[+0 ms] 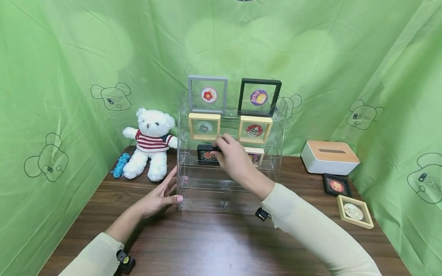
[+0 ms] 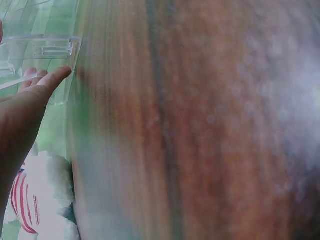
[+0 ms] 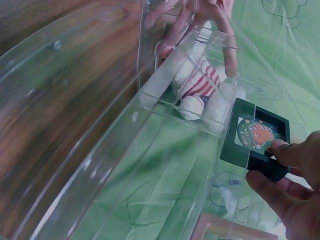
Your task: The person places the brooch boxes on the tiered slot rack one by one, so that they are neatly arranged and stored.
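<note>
A clear acrylic tiered rack (image 1: 202, 184) stands on the table. My right hand (image 1: 236, 159) pinches a small black display frame (image 1: 203, 156) by its right side, at the left of the third tier down. In the right wrist view the thumb and fingers are on the edge of this frame (image 3: 235, 135), which has a round orange picture inside. My left hand (image 1: 157, 199) touches the rack's left side with fingers extended and the thumb near the front edge. To the right of the black frame a light wooden frame (image 1: 257, 151) is partly hidden behind my right hand.
Higher tiers hold a grey frame (image 1: 190, 96), a black frame (image 1: 278, 97) and two wooden frames (image 1: 204, 115) (image 1: 256, 119). Left stand a white teddy bear (image 1: 153, 143) and blue yarn (image 1: 120, 165). Right are a tissue box (image 1: 328, 157), a black frame (image 1: 328, 188) and a wooden frame (image 1: 355, 222).
</note>
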`<state>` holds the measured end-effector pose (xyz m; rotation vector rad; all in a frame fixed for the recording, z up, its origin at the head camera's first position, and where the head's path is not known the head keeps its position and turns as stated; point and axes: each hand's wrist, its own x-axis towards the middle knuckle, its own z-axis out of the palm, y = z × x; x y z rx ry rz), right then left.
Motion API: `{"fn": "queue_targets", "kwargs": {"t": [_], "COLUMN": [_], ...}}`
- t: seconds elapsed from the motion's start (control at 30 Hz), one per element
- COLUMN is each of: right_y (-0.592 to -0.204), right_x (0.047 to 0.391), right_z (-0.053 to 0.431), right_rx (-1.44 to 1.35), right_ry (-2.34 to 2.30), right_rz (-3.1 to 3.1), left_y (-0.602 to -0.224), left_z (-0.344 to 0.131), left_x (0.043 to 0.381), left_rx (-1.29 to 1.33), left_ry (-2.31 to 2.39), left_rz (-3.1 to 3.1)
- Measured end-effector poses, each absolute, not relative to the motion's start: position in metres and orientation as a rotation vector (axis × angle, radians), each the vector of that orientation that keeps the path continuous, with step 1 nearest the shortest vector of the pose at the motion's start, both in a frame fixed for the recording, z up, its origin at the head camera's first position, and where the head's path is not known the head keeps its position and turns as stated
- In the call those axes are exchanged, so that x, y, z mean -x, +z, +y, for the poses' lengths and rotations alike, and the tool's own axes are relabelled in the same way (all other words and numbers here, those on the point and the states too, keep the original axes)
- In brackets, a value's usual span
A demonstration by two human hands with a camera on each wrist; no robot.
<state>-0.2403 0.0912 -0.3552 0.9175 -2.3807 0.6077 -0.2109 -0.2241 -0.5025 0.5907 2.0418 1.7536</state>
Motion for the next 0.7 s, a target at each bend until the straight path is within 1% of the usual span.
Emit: {"fn": "queue_targets", "kwargs": {"t": [0.23, 0.43, 0.57, 0.7], "right_y": [-0.357, -0.349, -0.341, -0.333], "right_x": [0.239, 0.233, 0.228, 0.225], "right_z": [0.088, 0.091, 0.098, 0.110], "right_rx": [-0.900, -0.861, -0.867, -0.932], "right_ry": [0.589, 0.550, 0.645, 0.759], "right_rz": [-2.396, -2.436, -2.424, -2.327], "left_y": [-0.502, -0.503, -0.503, -0.502], "left_z": [-0.224, -0.225, -0.225, -0.225], "left_x": [0.210, 0.210, 0.211, 0.211], "left_rx": [-0.604, -0.590, -0.580, -0.567], "left_ry": [1.764, 1.756, 1.755, 1.754], "left_rz": [2.024, 2.033, 2.034, 2.033]}}
